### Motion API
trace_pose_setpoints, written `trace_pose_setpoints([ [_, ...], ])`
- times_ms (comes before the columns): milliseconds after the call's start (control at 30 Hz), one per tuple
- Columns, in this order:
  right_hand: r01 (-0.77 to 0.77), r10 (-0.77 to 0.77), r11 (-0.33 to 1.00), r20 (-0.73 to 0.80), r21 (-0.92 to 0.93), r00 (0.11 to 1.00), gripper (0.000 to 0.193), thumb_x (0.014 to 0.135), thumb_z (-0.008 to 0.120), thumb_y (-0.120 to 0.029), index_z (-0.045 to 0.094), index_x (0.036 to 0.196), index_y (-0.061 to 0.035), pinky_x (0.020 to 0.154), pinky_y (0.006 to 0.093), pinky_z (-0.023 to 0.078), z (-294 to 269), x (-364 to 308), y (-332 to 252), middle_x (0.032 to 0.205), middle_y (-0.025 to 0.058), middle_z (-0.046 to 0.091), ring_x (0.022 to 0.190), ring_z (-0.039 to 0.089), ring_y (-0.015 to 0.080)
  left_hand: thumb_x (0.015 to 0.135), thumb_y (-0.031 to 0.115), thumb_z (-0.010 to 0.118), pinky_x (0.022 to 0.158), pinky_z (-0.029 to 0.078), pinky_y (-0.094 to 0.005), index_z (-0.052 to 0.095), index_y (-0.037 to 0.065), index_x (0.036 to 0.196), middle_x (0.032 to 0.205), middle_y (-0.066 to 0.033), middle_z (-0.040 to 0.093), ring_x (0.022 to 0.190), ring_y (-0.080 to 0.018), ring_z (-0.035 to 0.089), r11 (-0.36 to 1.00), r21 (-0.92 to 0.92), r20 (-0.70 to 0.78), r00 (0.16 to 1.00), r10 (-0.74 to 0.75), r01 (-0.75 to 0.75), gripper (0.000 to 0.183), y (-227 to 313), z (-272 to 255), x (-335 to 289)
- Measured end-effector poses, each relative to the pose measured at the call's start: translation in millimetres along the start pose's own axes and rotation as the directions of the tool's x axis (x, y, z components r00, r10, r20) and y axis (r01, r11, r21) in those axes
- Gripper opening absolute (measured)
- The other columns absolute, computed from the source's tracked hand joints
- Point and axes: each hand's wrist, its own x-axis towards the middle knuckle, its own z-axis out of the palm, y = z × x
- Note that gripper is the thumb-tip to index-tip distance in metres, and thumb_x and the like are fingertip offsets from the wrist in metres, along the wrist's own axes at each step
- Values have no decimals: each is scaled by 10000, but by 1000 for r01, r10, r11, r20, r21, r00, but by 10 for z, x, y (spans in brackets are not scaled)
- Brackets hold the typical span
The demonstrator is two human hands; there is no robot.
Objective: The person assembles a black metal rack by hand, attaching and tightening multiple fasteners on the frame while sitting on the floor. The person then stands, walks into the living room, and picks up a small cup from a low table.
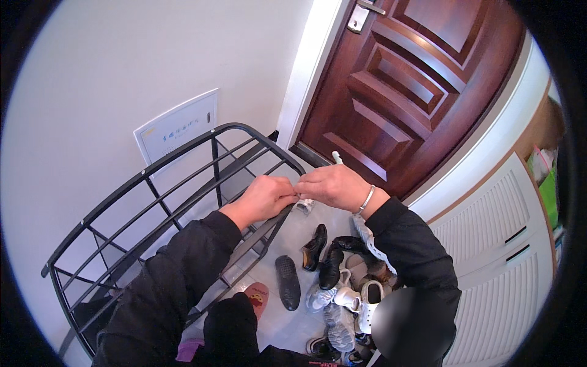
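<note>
Beside the brown panelled door (403,92), the black barred rack (147,170) runs along the pale wall (153,61), with jumbled shoes (347,298) at its right, while left hand (266,197) and right hand (333,185) meet at its door-end corner, fingertips closed in pinches on something I cannot discern.

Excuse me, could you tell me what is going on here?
A person's left hand and right hand meet, fingertips close together, at the right-hand end of a black metal frame. Exactly what is pinched there is hidden. The frame stands along the wall, near a brown door. Assorted shoes lie on the floor beside it, some piled together.
</note>
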Motion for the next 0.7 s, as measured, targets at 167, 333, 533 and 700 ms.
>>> trace_pose_setpoints([
  [167,-110,109,993,31,37,994,178,798,686,-157,641,931,-48,657,353,523,72,-49,-23,836,75,622,759,631,255,809,145,677,625,495,-387,670,24,827,760,-118,613,697,-321,603,999,-44,26,1000,-4,6,122,0,-38,10],
  [333,-119,119,991,11,57,993,180,806,691,-162,637,936,-51,657,347,521,91,-95,-34,846,83,626,755,630,269,806,145,690,624,494,-382,677,25,842,760,-118,617,697,-312,605,998,-65,47,999,-8,11,126,-26,-47,22],
  [533,-239,382,816,-180,526,907,154,842,657,-103,655,987,-54,707,327,517,358,-249,-118,912,87,662,804,643,258,805,130,685,644,505,-368,693,29,881,804,-116,648,726,-300,622,994,-103,28,999,-39,42,127,-16,-32,-7],
  [700,-305,623,637,-240,708,745,133,844,639,-57,673,967,-21,709,309,511,719,-279,-249,875,90,674,768,640,230,814,141,660,655,520,-359,712,23,894,765,-130,672,698,-309,643,982,54,125,974,-189,184,151,172,-217,37],
])
